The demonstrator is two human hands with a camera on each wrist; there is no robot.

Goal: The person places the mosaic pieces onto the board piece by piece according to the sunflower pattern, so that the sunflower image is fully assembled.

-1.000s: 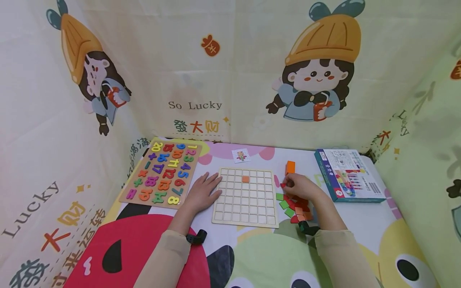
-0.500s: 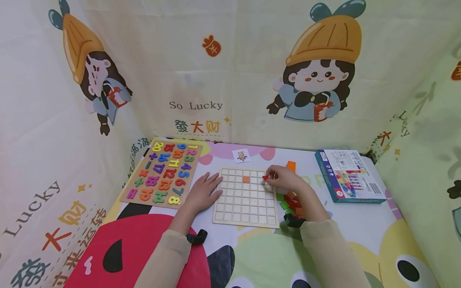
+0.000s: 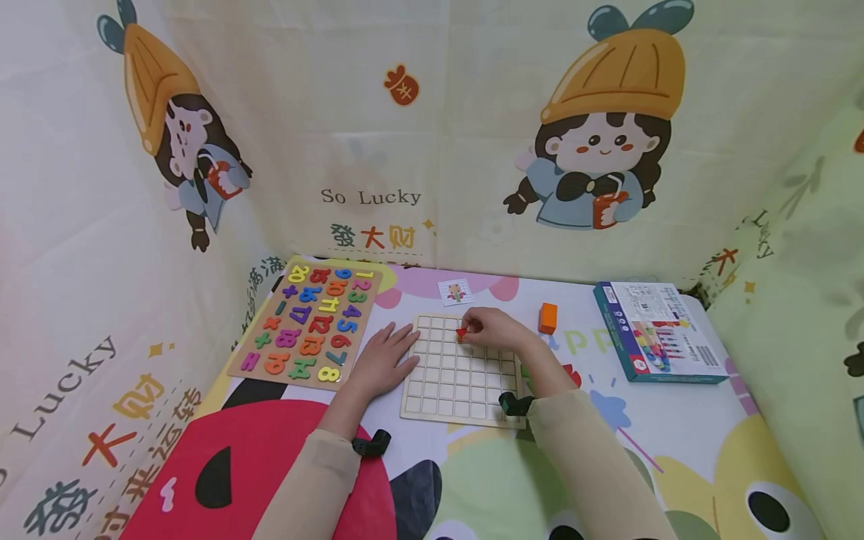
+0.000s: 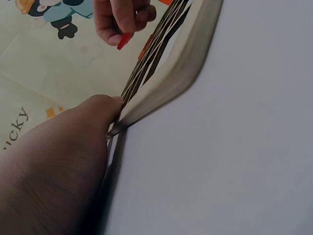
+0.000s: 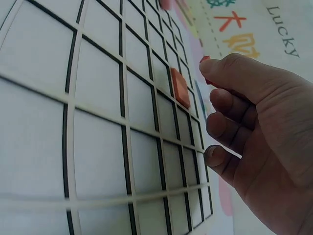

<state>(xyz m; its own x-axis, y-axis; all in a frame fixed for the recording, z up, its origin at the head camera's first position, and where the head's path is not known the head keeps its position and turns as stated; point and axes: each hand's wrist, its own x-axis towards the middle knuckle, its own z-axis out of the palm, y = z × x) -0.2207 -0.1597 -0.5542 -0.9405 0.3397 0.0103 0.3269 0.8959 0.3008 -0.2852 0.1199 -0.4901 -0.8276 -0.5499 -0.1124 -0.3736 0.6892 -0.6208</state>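
My right hand (image 3: 496, 330) pinches a small red tile (image 3: 461, 332) between thumb and fingertips, above the upper part of a wooden grid board (image 3: 439, 382). In the right wrist view the red tile (image 5: 205, 68) shows at the thumb tip, and an orange square tile (image 5: 180, 88) sits in one cell of the board. From the left wrist view, the red tile (image 4: 123, 41) hangs above the board's thin edge. My left hand (image 3: 381, 360) lies flat with fingers spread at the board's left edge, its fingertips right at the frame.
A board of coloured numbers (image 3: 310, 322) lies on the left. A small pattern card (image 3: 455, 292) is behind the grid. To the right stand an orange block (image 3: 548, 318) and a boxed set (image 3: 661, 330). Loose red tiles (image 3: 572, 375) lie partly hidden under the right forearm.
My right hand has picked a red tile from the pile right of the grid and carried it left over the board, near the orange tile. The left hand stays at the edge.
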